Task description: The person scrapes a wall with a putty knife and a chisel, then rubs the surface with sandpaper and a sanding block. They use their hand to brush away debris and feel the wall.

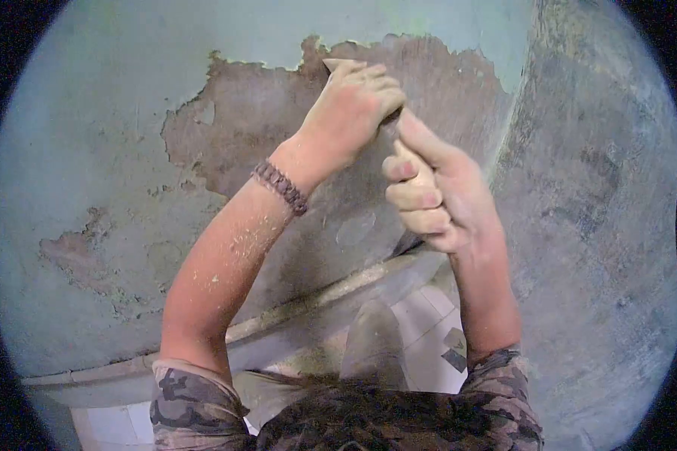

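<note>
Left hand presses thin pale scraper blade against bare brown patch of peeling green plastered wall. Right hand fisted around hidden handle, lower right. Tool axis runs up-left; left hand nearer blade.

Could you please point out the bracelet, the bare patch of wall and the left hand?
bracelet [281, 186]: head view, beads across the wrist.
bare patch of wall [237, 124]: head view, brown middle.
left hand [351, 105]: head view, back of hand.

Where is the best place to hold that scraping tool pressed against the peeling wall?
By its handle, from below. The dark scraping tool points up at the bare brown patch, so the right hand wraps the lower end while the left hand presses near the top.
</note>
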A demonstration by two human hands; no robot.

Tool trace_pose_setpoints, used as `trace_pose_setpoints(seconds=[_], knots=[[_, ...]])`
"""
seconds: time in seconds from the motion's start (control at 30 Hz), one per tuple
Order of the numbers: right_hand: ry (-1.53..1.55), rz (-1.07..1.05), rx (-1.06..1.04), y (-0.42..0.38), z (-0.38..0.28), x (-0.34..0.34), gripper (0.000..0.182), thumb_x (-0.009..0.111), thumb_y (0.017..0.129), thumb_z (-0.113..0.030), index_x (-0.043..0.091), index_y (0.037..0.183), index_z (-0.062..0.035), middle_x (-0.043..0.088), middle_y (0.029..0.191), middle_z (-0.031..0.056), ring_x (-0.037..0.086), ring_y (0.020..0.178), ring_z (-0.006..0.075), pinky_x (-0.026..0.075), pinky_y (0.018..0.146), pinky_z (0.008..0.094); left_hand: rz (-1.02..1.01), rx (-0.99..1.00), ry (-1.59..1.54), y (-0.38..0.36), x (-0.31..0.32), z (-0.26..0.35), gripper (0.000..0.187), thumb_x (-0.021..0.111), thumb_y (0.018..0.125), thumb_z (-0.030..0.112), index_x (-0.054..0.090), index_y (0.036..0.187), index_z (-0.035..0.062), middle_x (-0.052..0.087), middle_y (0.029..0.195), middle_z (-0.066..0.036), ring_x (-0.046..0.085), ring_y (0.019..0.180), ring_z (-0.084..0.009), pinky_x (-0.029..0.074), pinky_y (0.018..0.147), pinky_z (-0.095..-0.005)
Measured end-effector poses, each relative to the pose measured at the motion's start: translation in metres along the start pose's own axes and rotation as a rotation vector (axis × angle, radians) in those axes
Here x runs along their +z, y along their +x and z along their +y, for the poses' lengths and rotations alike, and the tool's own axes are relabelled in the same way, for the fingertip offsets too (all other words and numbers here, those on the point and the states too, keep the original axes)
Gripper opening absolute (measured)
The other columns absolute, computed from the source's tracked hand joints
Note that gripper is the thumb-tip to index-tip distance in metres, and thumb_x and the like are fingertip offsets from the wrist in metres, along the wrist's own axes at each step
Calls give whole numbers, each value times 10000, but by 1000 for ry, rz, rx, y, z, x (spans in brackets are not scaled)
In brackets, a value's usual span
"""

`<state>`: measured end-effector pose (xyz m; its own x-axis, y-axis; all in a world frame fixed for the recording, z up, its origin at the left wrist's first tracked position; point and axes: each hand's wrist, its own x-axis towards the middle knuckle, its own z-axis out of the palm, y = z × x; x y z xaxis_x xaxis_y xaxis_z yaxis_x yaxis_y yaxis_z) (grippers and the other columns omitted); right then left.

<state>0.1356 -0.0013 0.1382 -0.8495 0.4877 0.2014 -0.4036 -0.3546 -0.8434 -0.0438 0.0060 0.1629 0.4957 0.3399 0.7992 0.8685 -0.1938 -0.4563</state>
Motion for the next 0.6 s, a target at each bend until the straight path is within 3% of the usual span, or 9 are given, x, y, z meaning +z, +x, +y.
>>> trace_pose_setpoints(seconds=[0.07, 0.13, 0.2, 0.27, 0.37, 0.4, 0.47, 0.5, 0.6], knots=[[28, -1, 8, 10, 8, 2, 135, 495, 982, -314, 438, 1061, -221, 468, 744, -15, 367, 439, 29, 232, 281, 169, 184, 105, 27, -4, 3, -9, 192, 577, 772, 152, 641, 931, 64, 677, 1063, -83, 587, 1139, -265, 407, 975, -414], [43, -43, 14, 7, 0, 1, 165, 495, 982, -311, 438, 1124, -250, 470, 751, -14, 372, 446, 29, 235, 285, 170, 195, 108, 22, 2, 1, -11, 193, 578, 772, 155, 644, 932, 68, 681, 1052, -78, 596, 1130, -263, 409, 972, -409], [82, -25, 89, -4, -2, 6, 162, 478, 988, -310, 441, 1133, -250, 473, 741, -12, 375, 446, 32, 234, 286, 171, 17, -10, -57, 0, -9, 2, 193, 572, 778, 161, 642, 932, 68, 680, 1037, -85, 604, 1105, -274, 415, 957, -409], [-4, 29, 7, -5, 6, 12, 156, 477, 990, -333, 446, 1057, -195, 482, 735, -8, 373, 431, 36, 229, 274, 172, 131, 49, -98, -11, -6, -3, 191, 569, 777, 164, 637, 925, 64, 669, 1018, -104, 606, 1074, -291, 427, 919, -416], [76, -304, 136, 5, -9, -11, 237, 468, 991, -385, 424, 946, -157, 494, 712, -4, 373, 403, 41, 236, 250, 172, -20, -12, -89, 0, -12, 0, 174, 550, 783, 157, 622, 915, 69, 663, 1013, -73, 605, 1081, -268, 422, 932, -403], [80, -298, 132, 0, -7, -9, 237, 468, 991, -385, 424, 946, -157, 494, 712, -4, 373, 403, 41, 236, 250, 172, -22, -8, -96, -2, -12, 5, 174, 550, 783, 157, 622, 915, 69, 663, 1013, -73, 605, 1081, -268, 422, 932, -403], [210, -61, 140, -5, 0, 9, 235, 458, 996, -384, 426, 955, -154, 495, 711, -4, 374, 403, 42, 242, 250, 172, 30, -10, 13, -7, -15, 4, 197, 552, 778, 158, 629, 936, 69, 669, 1042, -63, 598, 1105, -251, 408, 967, -395], [195, -116, 114, 0, 6, 5, 235, 466, 994, -380, 422, 955, -152, 488, 726, 1, 371, 412, 43, 246, 252, 178, 116, 39, 51, -10, -12, 0, 216, 560, 771, 161, 641, 951, 76, 666, 1086, -60, 584, 1137, -248, 395, 992, -399], [173, -155, 2, 13, 13, 10, 200, 475, 992, -368, 433, 996, -173, 473, 738, 2, 362, 419, 46, 249, 255, 182, 129, 69, 1, -4, -12, -18, 207, 564, 777, 155, 653, 950, 84, 666, 1109, -47, 576, 1157, -237, 389, 1007, -399]])
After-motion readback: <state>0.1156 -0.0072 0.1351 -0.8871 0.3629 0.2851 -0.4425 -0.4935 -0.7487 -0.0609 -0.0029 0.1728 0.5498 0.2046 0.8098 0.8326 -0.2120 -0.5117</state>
